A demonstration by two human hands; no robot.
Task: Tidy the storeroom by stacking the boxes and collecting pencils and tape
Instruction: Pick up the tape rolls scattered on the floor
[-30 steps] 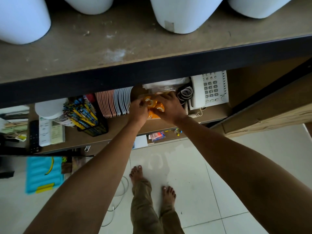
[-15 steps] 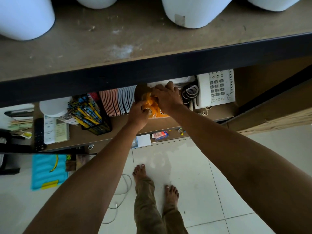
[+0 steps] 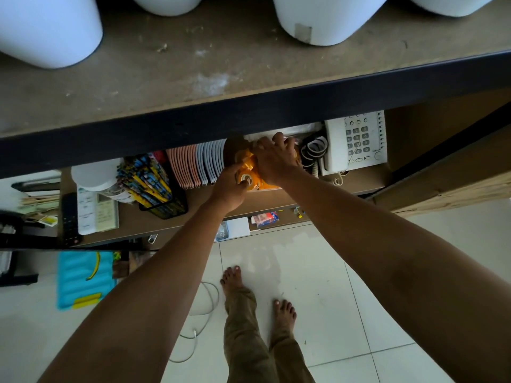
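Both my arms reach into the middle shelf. My left hand (image 3: 229,189) grips the near end of an orange pack of tape rolls (image 3: 250,176), thumb by a clear roll. My right hand (image 3: 275,157) lies curled over the pack's far end, its fingertips on clear plastic wrapping (image 3: 293,131) behind. A black mesh holder full of coloured pencils (image 3: 150,181) stands to the left. Most of the pack is hidden under my hands.
A row of pink and white booklets (image 3: 197,164) stands left of the pack. A white desk phone (image 3: 356,142) with a coiled cord is on the right. The dark upper shelf edge (image 3: 249,111) overhangs, with white tubs (image 3: 44,29) on top. A cable (image 3: 204,305) lies on the tiled floor.
My right hand has slid from the front of the orange pack up over its back end. My left hand has dropped slightly toward the near end. The pack has moved a little deeper.
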